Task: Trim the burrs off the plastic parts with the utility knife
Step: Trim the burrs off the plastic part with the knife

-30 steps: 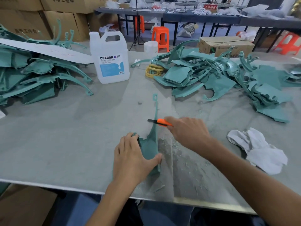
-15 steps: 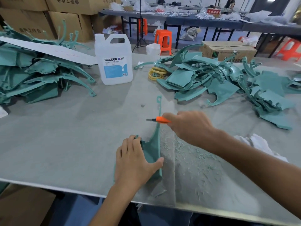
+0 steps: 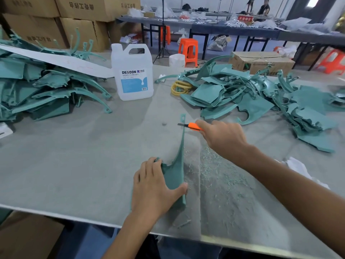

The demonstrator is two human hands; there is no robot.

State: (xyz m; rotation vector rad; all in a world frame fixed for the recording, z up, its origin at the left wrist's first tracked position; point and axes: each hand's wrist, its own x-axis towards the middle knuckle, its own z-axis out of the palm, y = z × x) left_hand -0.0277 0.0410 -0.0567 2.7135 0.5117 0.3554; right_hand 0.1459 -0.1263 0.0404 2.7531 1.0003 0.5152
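Observation:
A teal plastic part (image 3: 177,165) with a long thin arm lies on the grey table (image 3: 84,165), its arm pointing away from me. My left hand (image 3: 155,184) grips its wide near end, thumb over the right edge. My right hand (image 3: 222,137) holds an orange utility knife (image 3: 194,126), and the blade tip meets the thin arm near its far end. Teal shavings (image 3: 214,169) litter the table to the right of the part.
Heaps of teal parts lie at the left (image 3: 43,90) and the right (image 3: 261,101). A white DEXCON jug (image 3: 132,75) stands at the back centre, with yellow coils (image 3: 180,87) beside it. White gloves (image 3: 298,171) lie behind my right forearm. Cardboard boxes (image 3: 56,19) stand beyond the table.
My right hand has slid the knife away from me along the thin arm, from its middle to near its far tip. My left hand has kept its hold on the part.

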